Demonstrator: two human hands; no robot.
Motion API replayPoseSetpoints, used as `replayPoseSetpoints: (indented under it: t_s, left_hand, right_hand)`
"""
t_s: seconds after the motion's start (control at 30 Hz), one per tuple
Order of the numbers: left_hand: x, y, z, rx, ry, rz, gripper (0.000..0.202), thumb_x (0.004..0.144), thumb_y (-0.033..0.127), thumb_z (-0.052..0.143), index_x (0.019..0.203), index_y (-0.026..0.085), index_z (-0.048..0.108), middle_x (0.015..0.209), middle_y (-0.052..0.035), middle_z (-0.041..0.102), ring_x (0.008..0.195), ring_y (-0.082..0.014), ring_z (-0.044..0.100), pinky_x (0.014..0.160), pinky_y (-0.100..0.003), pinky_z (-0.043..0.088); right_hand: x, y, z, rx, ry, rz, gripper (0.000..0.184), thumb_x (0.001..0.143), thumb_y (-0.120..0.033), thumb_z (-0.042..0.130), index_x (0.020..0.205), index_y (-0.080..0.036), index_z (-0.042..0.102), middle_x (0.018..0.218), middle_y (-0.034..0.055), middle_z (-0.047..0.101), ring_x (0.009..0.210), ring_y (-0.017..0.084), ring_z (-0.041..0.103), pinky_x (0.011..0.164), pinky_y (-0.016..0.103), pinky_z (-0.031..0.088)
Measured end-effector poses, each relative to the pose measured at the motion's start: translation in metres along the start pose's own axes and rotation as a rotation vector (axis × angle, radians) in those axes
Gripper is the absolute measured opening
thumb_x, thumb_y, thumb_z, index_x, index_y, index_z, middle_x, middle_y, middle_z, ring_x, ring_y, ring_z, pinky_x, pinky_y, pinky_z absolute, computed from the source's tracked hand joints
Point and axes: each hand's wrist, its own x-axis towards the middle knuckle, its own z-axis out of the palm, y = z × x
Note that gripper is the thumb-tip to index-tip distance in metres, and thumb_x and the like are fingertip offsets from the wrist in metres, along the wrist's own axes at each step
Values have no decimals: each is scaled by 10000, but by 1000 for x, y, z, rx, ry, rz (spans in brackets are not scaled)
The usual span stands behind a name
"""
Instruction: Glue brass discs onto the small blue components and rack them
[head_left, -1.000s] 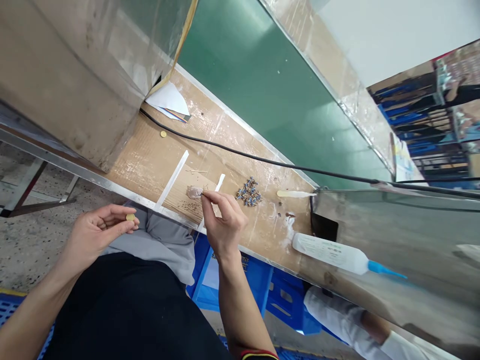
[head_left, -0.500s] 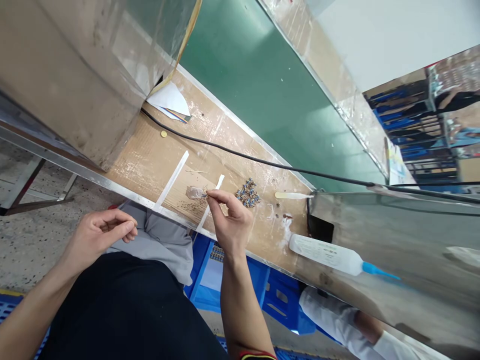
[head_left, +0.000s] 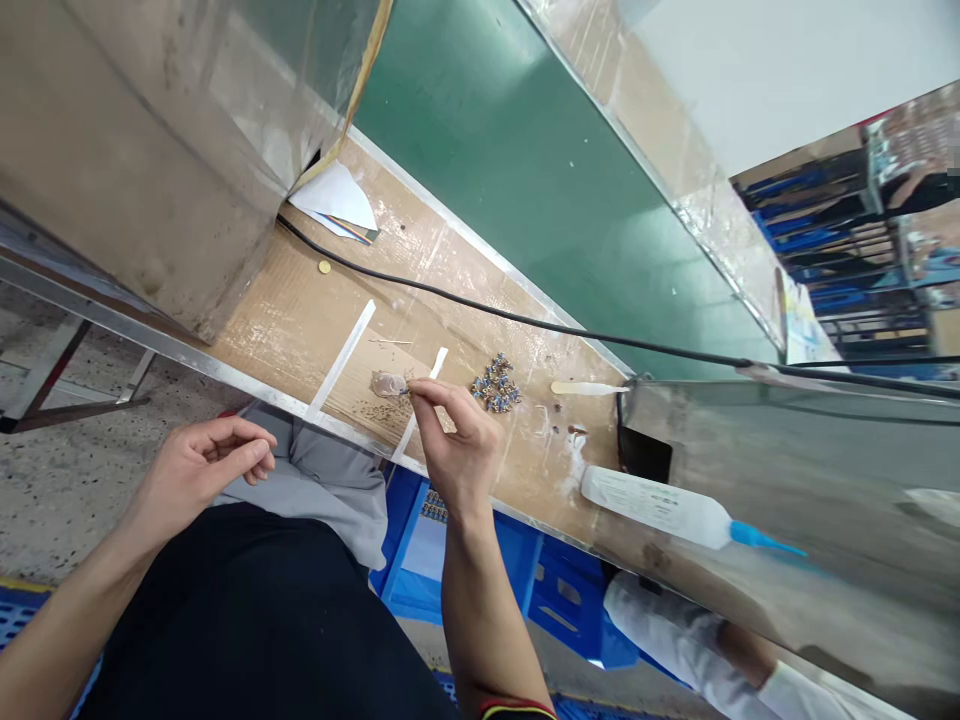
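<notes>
My right hand (head_left: 452,447) is closed in a pinch on a small thin piece, its tip touching a clear glossy blob (head_left: 387,383) on the cardboard-covered bench (head_left: 300,320). My left hand (head_left: 201,470) hangs over my lap in front of the bench edge, thumb pressed to the curled fingers; what it holds is hidden. A pile of small blue and metal parts (head_left: 495,383) lies just right of my right hand. Two white strips (head_left: 341,360) (head_left: 436,362) lie beside the blob.
A black cable (head_left: 525,320) crosses the bench. A white bottle with a blue nozzle (head_left: 660,505) and a pale stick (head_left: 589,388) lie to the right, a small brass disc (head_left: 324,267) to the left. A green conveyor belt (head_left: 540,170) runs behind. Blue crates (head_left: 525,570) and another person's white sleeve (head_left: 675,620) are below.
A small yellow disc showed between my left thumb and fingers a second ago; the fingers have closed over it. My right hand has barely shifted at the blob.
</notes>
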Motion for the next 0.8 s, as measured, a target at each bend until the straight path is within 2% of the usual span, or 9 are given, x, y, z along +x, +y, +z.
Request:
replayPoseSetpoints:
  t_s: [0.43,0.8]
  left_hand:
    - [0,-2,1,-7,-15,-13,282,1012,516,816,1022,239,866,878,-39,834,763,-169,779,718,-244,651]
    - [1,-4,-1,-16,-12,-26,280,1015,510,807,1036,237,864,880,-45,834,767,-175,777,721,-255,654]
  right_hand:
    - [6,-2,3,-29,15,29,156,1101,-189,699,1103,-266,834,1070,22,869,1006,215,830,927,361,651]
    - [6,-4,0,-51,-39,-21,157,1107,-190,692,1116,-270,827,1081,25,868,1008,217,830,906,368,652]
